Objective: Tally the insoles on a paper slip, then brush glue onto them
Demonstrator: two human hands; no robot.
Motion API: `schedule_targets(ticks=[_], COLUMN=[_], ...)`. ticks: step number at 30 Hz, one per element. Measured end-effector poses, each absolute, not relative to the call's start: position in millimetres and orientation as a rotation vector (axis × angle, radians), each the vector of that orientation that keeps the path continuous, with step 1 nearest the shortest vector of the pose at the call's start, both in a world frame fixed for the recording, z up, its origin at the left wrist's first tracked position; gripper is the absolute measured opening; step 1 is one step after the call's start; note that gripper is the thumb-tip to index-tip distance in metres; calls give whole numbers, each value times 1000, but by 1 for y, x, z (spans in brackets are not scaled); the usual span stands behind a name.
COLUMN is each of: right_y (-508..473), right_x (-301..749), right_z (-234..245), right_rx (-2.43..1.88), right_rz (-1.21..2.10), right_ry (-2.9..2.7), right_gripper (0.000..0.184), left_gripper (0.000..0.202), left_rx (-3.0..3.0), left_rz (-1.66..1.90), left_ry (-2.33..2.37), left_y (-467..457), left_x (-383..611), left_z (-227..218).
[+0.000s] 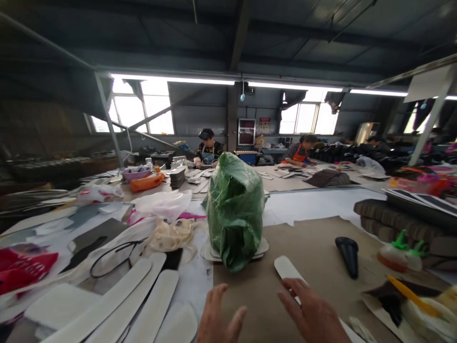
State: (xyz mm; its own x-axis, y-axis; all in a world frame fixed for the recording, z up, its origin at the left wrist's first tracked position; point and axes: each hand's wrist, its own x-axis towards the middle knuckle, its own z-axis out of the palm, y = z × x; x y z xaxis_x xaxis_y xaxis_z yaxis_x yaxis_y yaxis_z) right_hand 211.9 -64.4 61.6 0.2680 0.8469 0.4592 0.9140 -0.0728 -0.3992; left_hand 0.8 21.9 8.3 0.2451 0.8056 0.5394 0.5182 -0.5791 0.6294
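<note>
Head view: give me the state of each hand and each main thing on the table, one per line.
left hand: open, fingers spread, holding nothing
right hand: open, fingertips on the white insole strip
white insole strip: flat on the brown cardboard sheet
brown cardboard sheet: laid flat
green plastic bag: upright, bunched shut, on stacked cutouts
black piece: lying on cardboard, untouched

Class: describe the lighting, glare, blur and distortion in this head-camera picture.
Head view: windows and ceiling strip lights blow out to white glare; roof dark; wide-angle lens bends the edges; left hand and right hand slightly soft; green bag sharp.
</note>
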Motion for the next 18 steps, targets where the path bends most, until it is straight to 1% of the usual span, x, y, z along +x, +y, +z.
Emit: schedule_targets(ticks=[2,3,4,5,6,7,8,10,11,12,14,18], right_y=[-25,-6,13,31,48,62,73,84,83,79,62,19], right_x=[195,185,175,166,159,154,152,156,162,170,193,251], right_z=[90,104,118,130,140,149,155,160,159,156,145,119], right_rx=[-1838,-1813,-1785,-1778,-1788,-1809,-1820,-1761,-1709,-1660,-1618,-1605], right_rz=[-224,-280,-310,-317,-294,-277,-268,-218,-188,-153,-77,157], right_ry=[-1559,-1482,-1447,-1430,-1425,-1420,-1443,-1395,-1321,-1216,-968,-656], right_gripper=[36,43,53,67,76,69,49,22,15,15,30,50], left_gripper=[44,46,49,51,55,57,58,50,44,37,27,19], left_rx=[2085,2058,2040,2044,2088,2143,2190,2212,2179,2122,1962,1703], left_rz=[1460,1547,1609,1618,1581,1536,1495,1416,1378,1331,1289,1372], left_ry=[1265,1261,1261,1272,1248,1242,1233,1222,1228,1230,1247,1196], left_y=[64,84,103,120,135,148,159,171,172,171,162,142], left_x=[5,8,13,18,23,29,33,37,37,35,29,13], left_z=[27,36,46,55,65,74,82,98,106,113,127,147])
